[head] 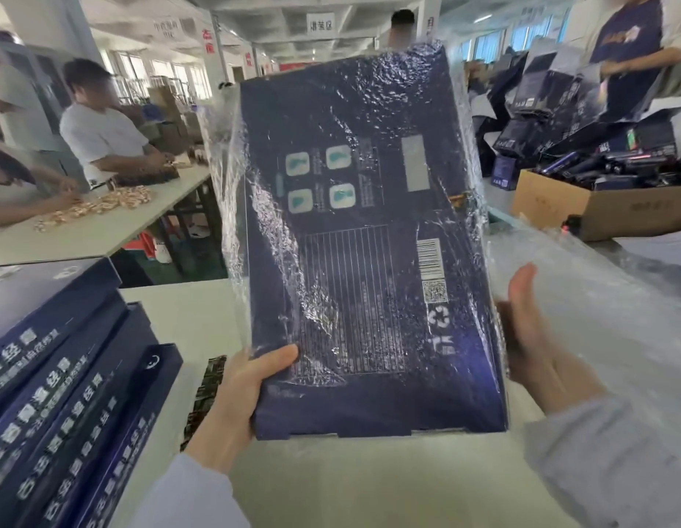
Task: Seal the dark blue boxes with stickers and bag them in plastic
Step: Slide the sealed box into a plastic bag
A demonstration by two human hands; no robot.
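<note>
I have the left hand clamped on the lower left corner of the dark blue box: the thumb curls over the printed face and the fingers are hidden behind it. The box stands upright in the air above the grip, tilted slightly away from me, and a crinkled clear plastic bag covers it from the top down to the thumb. The right hand is flat, with straight fingers, along the lower right edge of the box, directly across from the grip. It holds nothing, and I cannot tell whether the palm actually touches the plastic.

Below the grip is a pale table. Just outside the left wrist a dark patterned strip lies on it. Farther out on that side is a stack of dark blue boxes, fanned and bearing white lettering. Beyond the right hand a heap of clear plastic film covers the table, and behind that is a cardboard carton full of dark items.

The room is a bright workshop with windows and hanging signs. Far beyond the left side of the grip, people work at a long table strewn with small tan pieces. Another person stands far off to the right.
</note>
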